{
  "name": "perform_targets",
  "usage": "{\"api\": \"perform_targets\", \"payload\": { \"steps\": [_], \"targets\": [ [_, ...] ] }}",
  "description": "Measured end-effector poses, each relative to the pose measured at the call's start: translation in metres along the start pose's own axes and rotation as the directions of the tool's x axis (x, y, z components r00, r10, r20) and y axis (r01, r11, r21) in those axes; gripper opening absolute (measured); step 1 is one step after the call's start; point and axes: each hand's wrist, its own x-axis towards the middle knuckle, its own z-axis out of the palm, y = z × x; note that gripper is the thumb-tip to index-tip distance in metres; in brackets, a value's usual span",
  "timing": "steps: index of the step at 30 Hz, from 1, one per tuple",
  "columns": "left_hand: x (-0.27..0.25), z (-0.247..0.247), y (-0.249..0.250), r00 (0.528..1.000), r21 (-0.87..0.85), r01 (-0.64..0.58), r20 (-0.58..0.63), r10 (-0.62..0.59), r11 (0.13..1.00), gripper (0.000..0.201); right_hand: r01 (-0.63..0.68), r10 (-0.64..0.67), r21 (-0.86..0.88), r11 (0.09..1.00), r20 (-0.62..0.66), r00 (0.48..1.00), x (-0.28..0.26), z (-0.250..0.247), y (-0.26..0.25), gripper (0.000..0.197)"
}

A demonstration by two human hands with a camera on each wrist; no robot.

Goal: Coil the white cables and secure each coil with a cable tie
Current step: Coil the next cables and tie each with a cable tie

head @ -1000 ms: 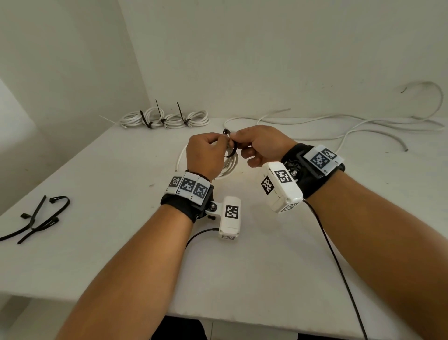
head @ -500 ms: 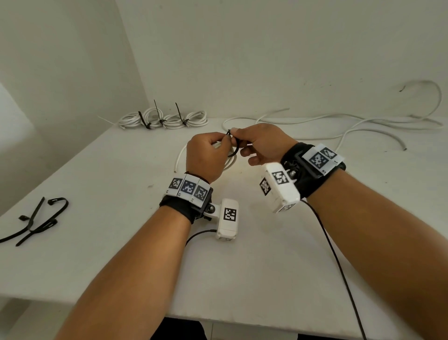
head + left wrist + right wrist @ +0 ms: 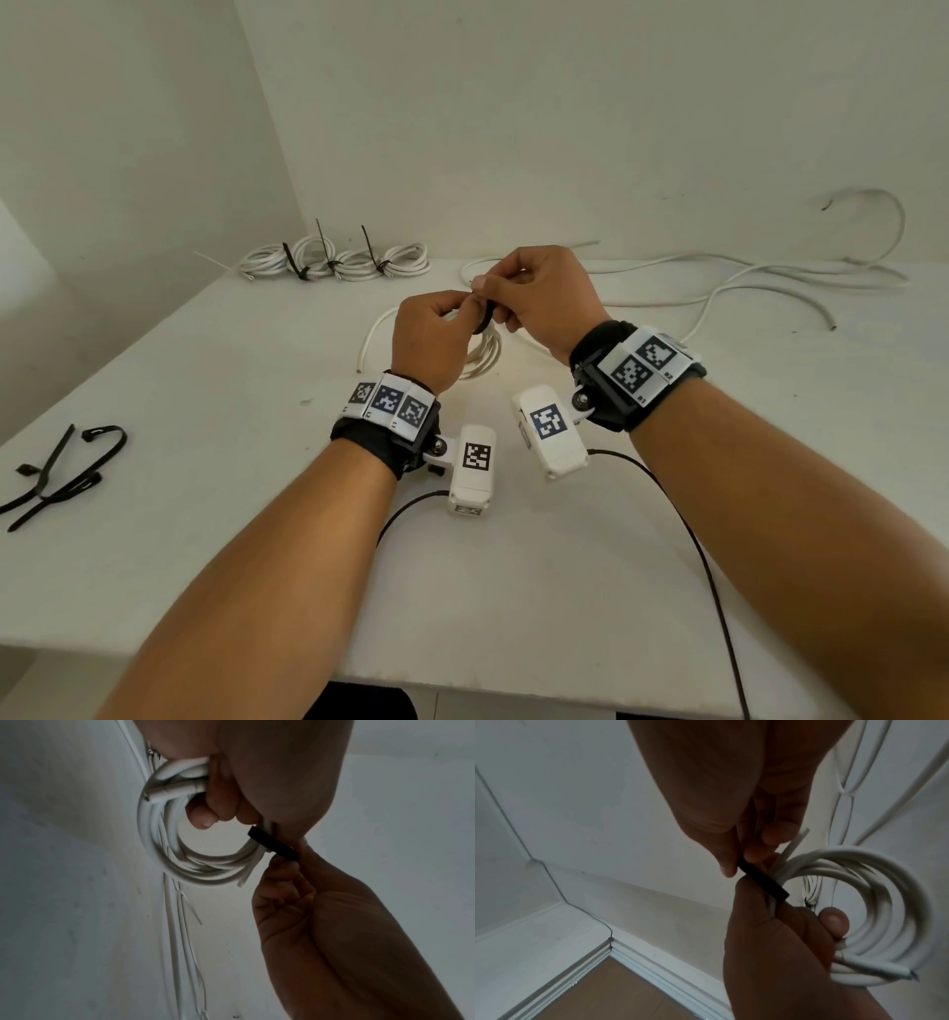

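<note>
1. While the left hand (image 3: 436,336) keeps its fingers curled through the white cable coil (image 3: 195,845), the loops stay bunched and lifted off the desk (image 3: 205,462); judged, that grip stops them springing apart.
2. Right hand (image 3: 544,298) is closed in a pinch on the black cable tie (image 3: 273,846), which crosses the bundle right beside the left fingers. Strap wraps the coil where it is already held tight, so it should cinch all the strands together.
3. Both hands meet just above the desk, touching at the tie; whether the tail has entered the head is hidden by fingers.
4. One cut cable end (image 3: 798,839) pokes out past the right fingertips; judged risk that it slips free of the wrap.
5. Beyond the hands to the left, against the wall: finished coils (image 3: 334,259), tied, tails up.
6. Beyond the hands to the right: loose white cables (image 3: 744,277), not yet coiled.
7. Well left of the left hand, nearer the person: spare black ties (image 3: 61,473), within reach for the next coils.
</note>
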Motion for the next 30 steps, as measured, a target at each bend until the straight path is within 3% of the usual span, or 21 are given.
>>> {"api": "perform_targets", "payload": {
  "steps": [4, 8, 13, 17, 23, 30],
  "targets": [
    [0.002, 0.008, -0.002, 0.995, -0.099, 0.088, -0.036, -0.092, 0.991, 0.028, 0.018, -0.01, -0.127, 0.992, 0.056, 0.998, 0.0, -0.004, -0.003, 0.023],
    [0.004, 0.016, 0.006, 0.993, -0.167, 0.111, -0.008, -0.114, 0.98, 0.033, 0.054, -0.06, -0.212, 0.976, -0.022, 0.998, 0.004, -0.013, -0.008, 0.012],
    [0.007, 0.024, 0.013, 0.993, -0.16, 0.108, 0.07, -0.098, 0.981, 0.036, 0.061, -0.092, -0.294, 0.954, -0.092, 0.992, 0.009, -0.022, -0.008, 0.014],
    [0.018, 0.032, 0.006, 0.985, -0.248, 0.163, -0.005, -0.17, 0.955, 0.035, 0.063, -0.104, -0.375, 0.925, -0.088, 0.991, 0.01, -0.022, -0.003, 0.023],
    [0.024, 0.038, 0.0, 0.982, -0.288, 0.185, 0.028, -0.185, 0.94, 0.042, 0.107, -0.174, -0.405, 0.908, -0.131, 0.976, 0.009, -0.023, -0.006, 0.007],
    [0.022, 0.036, 0.001, 0.98, -0.277, 0.198, 0.055, -0.19, 0.94, 0.031, 0.116, -0.183, -0.46, 0.88, -0.105, 0.977, 0.012, -0.025, -0.002, 0.012]
  ]
}}
